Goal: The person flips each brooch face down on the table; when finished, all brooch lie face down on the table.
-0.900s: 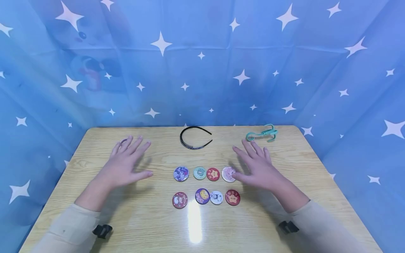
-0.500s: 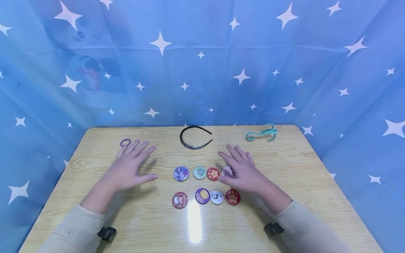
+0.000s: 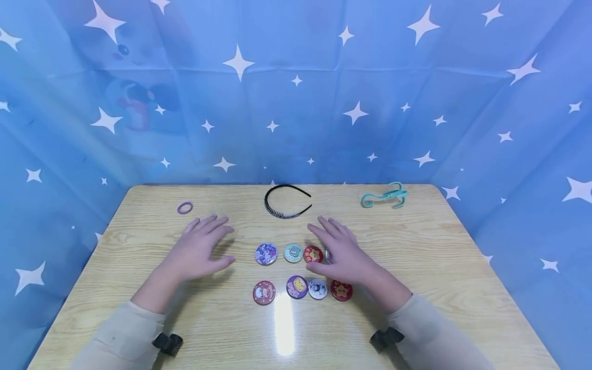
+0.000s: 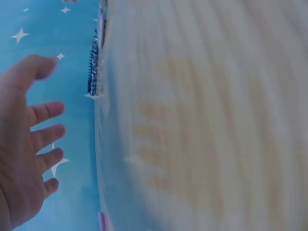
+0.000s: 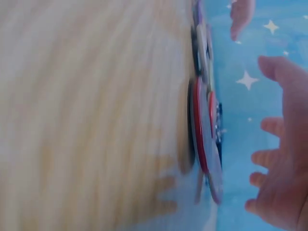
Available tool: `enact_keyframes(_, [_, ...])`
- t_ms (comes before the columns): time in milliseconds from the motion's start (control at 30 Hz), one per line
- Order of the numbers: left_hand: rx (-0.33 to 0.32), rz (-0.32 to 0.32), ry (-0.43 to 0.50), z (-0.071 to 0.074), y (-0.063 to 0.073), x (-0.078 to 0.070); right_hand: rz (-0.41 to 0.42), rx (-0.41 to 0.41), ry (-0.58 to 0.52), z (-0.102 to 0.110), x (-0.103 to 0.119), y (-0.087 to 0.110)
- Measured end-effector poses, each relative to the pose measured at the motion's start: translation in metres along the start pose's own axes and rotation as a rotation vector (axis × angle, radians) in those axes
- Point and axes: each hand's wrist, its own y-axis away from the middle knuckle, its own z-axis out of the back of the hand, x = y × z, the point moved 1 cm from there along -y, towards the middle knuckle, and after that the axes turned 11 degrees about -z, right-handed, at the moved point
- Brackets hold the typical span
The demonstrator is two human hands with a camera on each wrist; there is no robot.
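Observation:
My left hand (image 3: pixel 200 253) hovers over the table left of the round button badges, fingers spread and holding nothing. My right hand (image 3: pixel 341 254), also spread and holding nothing, hovers over the right end of the two badge rows. In the back row lie a blue-purple badge (image 3: pixel 266 254), a mint green badge (image 3: pixel 293 253) and a red star badge (image 3: pixel 312 254); a pale one is mostly hidden by the right hand. Nearer me are a red badge (image 3: pixel 264 292), a purple-and-yellow badge (image 3: pixel 297 287), a white badge (image 3: pixel 317 289) and a dark red star badge (image 3: pixel 341 291), partly covered.
A black toothed headband (image 3: pixel 283 215) lies at the back middle of the wooden table (image 3: pixel 222 329). Back left is a purple ring (image 3: pixel 185 207), back right a teal hook-shaped plastic piece (image 3: pixel 390 195). A blue star-patterned curtain (image 3: pixel 287 103) stands behind and at both sides.
Both hands have moved inward, toward each other. The left has uncovered the purple ring; the right has left the teal piece and now hides most of the pale badge. The badges stay in place.

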Motion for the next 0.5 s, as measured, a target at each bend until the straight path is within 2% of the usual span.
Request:
enact_keyframes(133, [-0.01,0.011,0.026,-0.006,-0.001,-0.003,0.009,-0.005,-0.012,-0.007,0.006,-0.007])
enact_keyframes(333, [-0.024,0.027,-0.003,-0.013,-0.002,-0.005,0.011,-0.019,-0.001,-0.02,0.014,-0.02])
enact_keyframes(500, [-0.029,0.041,0.047,-0.023,-0.005,-0.007,0.014,-0.011,-0.014,-0.03,0.021,-0.026])
